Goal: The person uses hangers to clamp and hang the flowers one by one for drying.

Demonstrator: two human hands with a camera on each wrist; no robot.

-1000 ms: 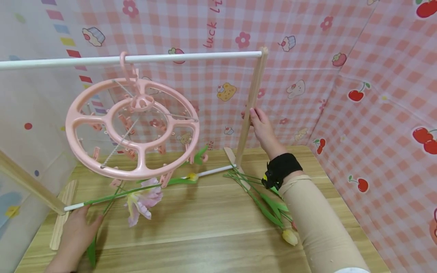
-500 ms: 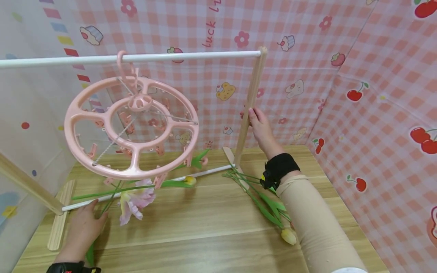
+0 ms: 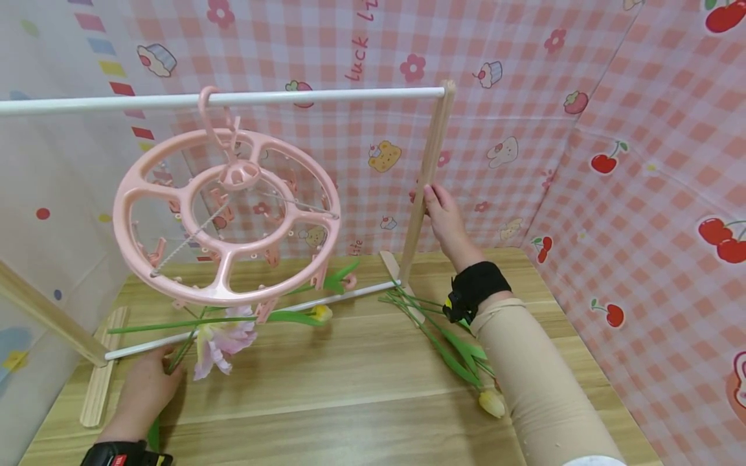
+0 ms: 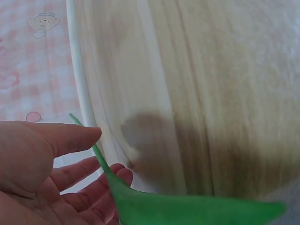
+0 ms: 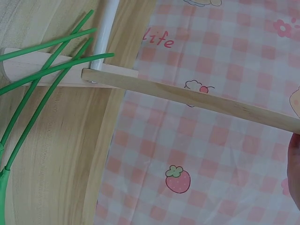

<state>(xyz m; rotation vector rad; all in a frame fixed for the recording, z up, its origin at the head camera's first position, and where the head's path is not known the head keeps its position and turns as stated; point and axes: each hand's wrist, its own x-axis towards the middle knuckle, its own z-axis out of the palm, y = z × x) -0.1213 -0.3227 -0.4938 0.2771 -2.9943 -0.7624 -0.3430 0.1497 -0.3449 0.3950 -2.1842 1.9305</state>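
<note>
The wooden rack (image 3: 430, 169) is standing on the counter (image 3: 361, 382) with the right hand (image 3: 443, 217) gripping its upright, while the left hand (image 3: 146, 388), fingers (image 4: 79, 136) loosely spread, is touching the tulip stem (image 4: 101, 159) lying just below them.

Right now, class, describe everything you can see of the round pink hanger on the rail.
The hanger looks like pale pink plastic: an outer ring and an inner ring joined by spokes, with a small hub in the middle. Its hook loops over the white rail, and thin cords run from the hub to the outer ring. It hangs tilted, lower at the front. Pink clips dangle beneath the rings. A pink flower hangs at its lower front edge. Neither hand touches it.
</note>
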